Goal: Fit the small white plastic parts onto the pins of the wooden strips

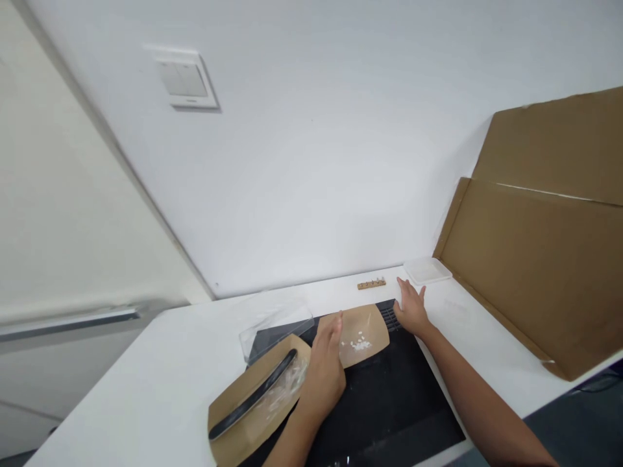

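Observation:
My left hand (325, 363) is over the black mat (384, 402), fingers stretched upward and holding nothing visible. It overlaps the near side of a brown paper tray (377, 327) with small white pieces (361, 344) in it. On its other side, partly behind my wrist, lies a larger brown paper tray (228, 402) containing a long black strip (253, 395) and crumpled clear plastic (287, 386). My right hand (411, 308) is spread open at the mat's far right corner, beside a black slotted grid (388, 318). Nothing shows in its fingers.
A clear plastic box or lid (277, 331) lies behind the larger tray. Near the wall are a small brown strip with pegs (371, 284) and a shallow white container (428, 270). Open cardboard (530, 253) stands on the right. A light switch (185, 79) is on the wall.

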A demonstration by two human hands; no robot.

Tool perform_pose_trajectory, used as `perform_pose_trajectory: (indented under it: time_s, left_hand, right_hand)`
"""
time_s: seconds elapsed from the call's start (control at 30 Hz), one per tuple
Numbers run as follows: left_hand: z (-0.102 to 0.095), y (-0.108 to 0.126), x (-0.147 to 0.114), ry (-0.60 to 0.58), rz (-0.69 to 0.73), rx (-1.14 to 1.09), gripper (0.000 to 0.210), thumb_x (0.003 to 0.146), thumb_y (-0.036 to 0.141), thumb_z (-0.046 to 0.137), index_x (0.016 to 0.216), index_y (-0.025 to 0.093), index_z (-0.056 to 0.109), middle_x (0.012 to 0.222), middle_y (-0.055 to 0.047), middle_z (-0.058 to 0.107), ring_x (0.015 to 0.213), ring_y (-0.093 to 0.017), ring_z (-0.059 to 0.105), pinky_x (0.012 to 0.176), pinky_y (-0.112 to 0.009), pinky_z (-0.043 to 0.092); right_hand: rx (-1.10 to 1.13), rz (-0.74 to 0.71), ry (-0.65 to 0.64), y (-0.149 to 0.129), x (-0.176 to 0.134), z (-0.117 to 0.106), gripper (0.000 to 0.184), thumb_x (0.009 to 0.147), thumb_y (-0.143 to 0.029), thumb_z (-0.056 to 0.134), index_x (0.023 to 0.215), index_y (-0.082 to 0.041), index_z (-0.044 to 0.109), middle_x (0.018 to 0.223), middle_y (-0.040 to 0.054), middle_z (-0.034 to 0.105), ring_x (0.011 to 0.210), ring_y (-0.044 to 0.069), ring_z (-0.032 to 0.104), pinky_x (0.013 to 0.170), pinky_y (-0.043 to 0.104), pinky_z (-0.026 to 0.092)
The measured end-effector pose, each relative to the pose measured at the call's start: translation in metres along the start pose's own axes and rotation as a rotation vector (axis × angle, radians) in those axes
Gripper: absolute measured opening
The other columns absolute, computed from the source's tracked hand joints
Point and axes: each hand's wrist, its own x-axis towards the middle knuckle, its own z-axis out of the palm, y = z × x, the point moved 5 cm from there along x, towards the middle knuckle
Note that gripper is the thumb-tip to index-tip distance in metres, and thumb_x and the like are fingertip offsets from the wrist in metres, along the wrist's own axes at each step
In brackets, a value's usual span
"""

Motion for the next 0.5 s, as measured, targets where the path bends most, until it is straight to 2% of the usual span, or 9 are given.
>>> perform_pose_trajectory:
  time_s: [0.07, 0.17, 0.23, 0.3, 0.33, 0.4, 0.43, 0.5]
  left_hand:
    - [-0.003, 0.004, 0.001, 0.016, 0.013, -0.008, 0.085, 0.093, -0.002, 0.041, 0.17, 0.019, 0.012, 0.162, -0.022, 0.045, 0.152, -0.034, 0.044, 0.116, -0.062, 0.048]
    - [-0.007, 0.013, 0.001, 0.042, 0.027, -0.022, 0.081, 0.096, 0.002, 0.046, 0.169, 0.018, 0.015, 0.16, -0.023, 0.046, 0.152, -0.035, 0.042, 0.116, -0.064, 0.048]
    - [-0.009, 0.018, 0.001, 0.065, 0.032, -0.029, 0.077, 0.096, 0.004, 0.049, 0.166, 0.019, 0.02, 0.156, -0.022, 0.05, 0.149, -0.036, 0.046, 0.114, -0.064, 0.05]
    - [-0.01, 0.021, 0.0, 0.09, 0.04, -0.033, 0.072, 0.096, 0.005, 0.051, 0.162, 0.02, 0.027, 0.152, -0.022, 0.052, 0.144, -0.035, 0.051, 0.112, -0.063, 0.052]
    - [-0.011, 0.021, 0.0, 0.101, 0.044, -0.032, 0.069, 0.096, 0.005, 0.052, 0.159, 0.02, 0.03, 0.15, -0.021, 0.053, 0.142, -0.035, 0.052, 0.111, -0.063, 0.053]
    - [-0.012, 0.021, 0.0, 0.116, 0.047, -0.024, 0.062, 0.095, 0.005, 0.053, 0.153, 0.02, 0.037, 0.146, -0.02, 0.055, 0.139, -0.034, 0.054, 0.111, -0.061, 0.053]
    - [-0.012, 0.02, 0.0, 0.119, 0.046, -0.017, 0.059, 0.095, 0.005, 0.054, 0.15, 0.019, 0.041, 0.144, -0.02, 0.056, 0.137, -0.034, 0.055, 0.111, -0.06, 0.053]
    - [-0.013, 0.018, -0.001, 0.122, 0.041, -0.002, 0.053, 0.094, 0.005, 0.055, 0.145, 0.018, 0.046, 0.14, -0.02, 0.057, 0.134, -0.033, 0.056, 0.11, -0.059, 0.054]
  right_hand:
    - [0.03, -0.022, -0.029, 0.001, 0.009, 0.005, 0.082, 0.088, -0.019, 0.053, 0.165, -0.016, 0.025, 0.161, 0.0206, 0.048, 0.154, 0.038, 0.039, 0.124, 0.079, 0.001]
    - [0.087, -0.027, -0.071, 0.009, 0.035, 0.011, 0.089, 0.088, -0.021, 0.059, 0.167, -0.016, 0.016, 0.157, 0.0235, 0.05, 0.149, 0.038, 0.046, 0.122, 0.081, -0.001]
    - [0.143, -0.026, -0.109, 0.015, 0.059, 0.016, 0.096, 0.088, -0.023, 0.065, 0.168, -0.019, 0.011, 0.159, 0.0238, 0.048, 0.146, 0.036, 0.052, 0.125, 0.076, 0.01]
    - [0.207, -0.037, -0.17, 0.02, 0.081, 0.024, 0.101, 0.086, -0.027, 0.075, 0.167, -0.022, 0.015, 0.158, 0.021, 0.05, 0.139, 0.032, 0.06, 0.125, 0.063, 0.032]
    - [0.234, -0.044, -0.204, 0.022, 0.09, 0.028, 0.098, 0.086, -0.03, 0.079, 0.166, -0.023, 0.022, 0.154, 0.0182, 0.055, 0.135, 0.03, 0.063, 0.121, 0.057, 0.041]
    - [0.274, -0.041, -0.258, 0.025, 0.104, 0.036, 0.069, 0.094, -0.036, 0.076, 0.154, -0.021, 0.045, 0.146, 0.014, 0.061, 0.127, 0.029, 0.066, 0.11, 0.054, 0.053]
    - [0.289, -0.033, -0.28, 0.027, 0.108, 0.04, 0.054, 0.098, -0.037, 0.073, 0.146, -0.02, 0.054, 0.142, 0.0126, 0.062, 0.123, 0.029, 0.067, 0.105, 0.052, 0.056]
    - [0.313, -0.005, -0.31, 0.029, 0.113, 0.047, 0.04, 0.103, -0.038, 0.068, 0.136, -0.018, 0.061, 0.137, 0.0112, 0.064, 0.117, 0.027, 0.068, 0.099, 0.049, 0.06]
